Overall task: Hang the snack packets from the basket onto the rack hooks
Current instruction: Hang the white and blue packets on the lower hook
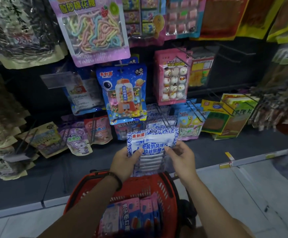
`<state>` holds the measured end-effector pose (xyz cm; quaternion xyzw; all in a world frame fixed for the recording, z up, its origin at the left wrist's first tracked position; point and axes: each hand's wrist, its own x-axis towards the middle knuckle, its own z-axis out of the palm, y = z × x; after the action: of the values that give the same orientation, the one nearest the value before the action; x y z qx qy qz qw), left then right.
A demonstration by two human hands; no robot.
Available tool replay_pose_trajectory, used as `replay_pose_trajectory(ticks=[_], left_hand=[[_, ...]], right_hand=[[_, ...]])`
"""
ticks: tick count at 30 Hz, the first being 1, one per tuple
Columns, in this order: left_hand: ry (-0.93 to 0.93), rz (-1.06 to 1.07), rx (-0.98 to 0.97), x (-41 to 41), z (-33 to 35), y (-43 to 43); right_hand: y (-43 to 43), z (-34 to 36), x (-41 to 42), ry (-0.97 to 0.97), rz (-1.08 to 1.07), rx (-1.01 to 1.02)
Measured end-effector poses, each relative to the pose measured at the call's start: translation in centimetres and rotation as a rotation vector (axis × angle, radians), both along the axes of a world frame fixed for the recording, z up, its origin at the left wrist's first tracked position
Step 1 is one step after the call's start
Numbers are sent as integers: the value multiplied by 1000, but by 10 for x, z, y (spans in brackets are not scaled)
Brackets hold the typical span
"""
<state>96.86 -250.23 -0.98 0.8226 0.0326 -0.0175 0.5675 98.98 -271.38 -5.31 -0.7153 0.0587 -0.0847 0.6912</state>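
blue-and-white snack packet (152,143) is held upright between both hands, above the far rim of the red basket (165,188) and just below the tip of a rack hook (163,117). left hand (124,162) grips the packet's left edge, thumb on the front. right hand (182,157) pinches the right edge between thumb and fingertips.

judgement: the two-sided hold keeps the limp packet flat and its top hang hole level for lining up with the hook tip. this hook carries matching blue-and-white packets (157,115), which fits sorting by product. the basket sits low and near, under the forearms, with the remaining pink and blue packets (134,213) within reach.

not determinable: whether the hang hole touches the hook tip, as the wire blurs against the print. the packet's lower part is covered by the hands. the basket's near side is cut off by the forearms and the frame edge, so no packet count is given.
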Motion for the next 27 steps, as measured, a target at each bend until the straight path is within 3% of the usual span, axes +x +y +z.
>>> replay_pose_trajectory(ticks=[5, 13, 18, 27], left_hand=[[4, 124, 3, 41, -12, -19], [78, 71, 8, 96, -54, -49], [166, 56, -83, 114, -82, -67], [240, 232, -247, 153, -107, -92]], right_hand=[[-22, -8, 36, 30, -96, -39], [-43, -38, 89, 126, -116, 73], [-52, -86, 109, 224, -143, 45], [-47, -75, 145, 193, -118, 124]])
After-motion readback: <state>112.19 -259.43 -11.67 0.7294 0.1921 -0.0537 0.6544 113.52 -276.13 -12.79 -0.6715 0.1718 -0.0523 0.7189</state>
